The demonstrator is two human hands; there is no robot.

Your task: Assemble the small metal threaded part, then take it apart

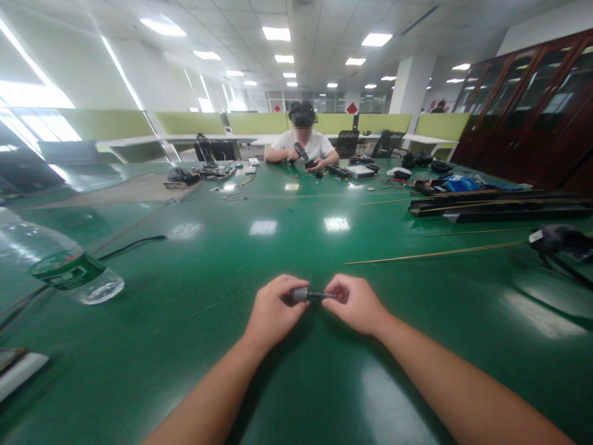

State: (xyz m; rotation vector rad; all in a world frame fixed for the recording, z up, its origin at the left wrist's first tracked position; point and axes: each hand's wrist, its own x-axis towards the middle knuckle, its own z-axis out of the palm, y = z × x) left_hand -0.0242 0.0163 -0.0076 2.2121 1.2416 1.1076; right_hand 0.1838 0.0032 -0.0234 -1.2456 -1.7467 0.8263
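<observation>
My left hand [277,309] is closed round a dark grey cylindrical piece [299,295] with a thin dark shaft [319,295] sticking out to the right. The thumb and fingers of my right hand [354,303] pinch the far end of that shaft. The piece lies level between both hands, above the green table [278,259]. Its left end is partly hidden by my left fingers, and the shaft's tip by my right ones.
A clear water bottle [69,272] lies at the left. Thin brass-coloured rods [435,253] and black channels [500,207] lie at the right. Across the table, a person [303,139] holds a dark tool among scattered parts. A white-edged object [21,374] sits lower left.
</observation>
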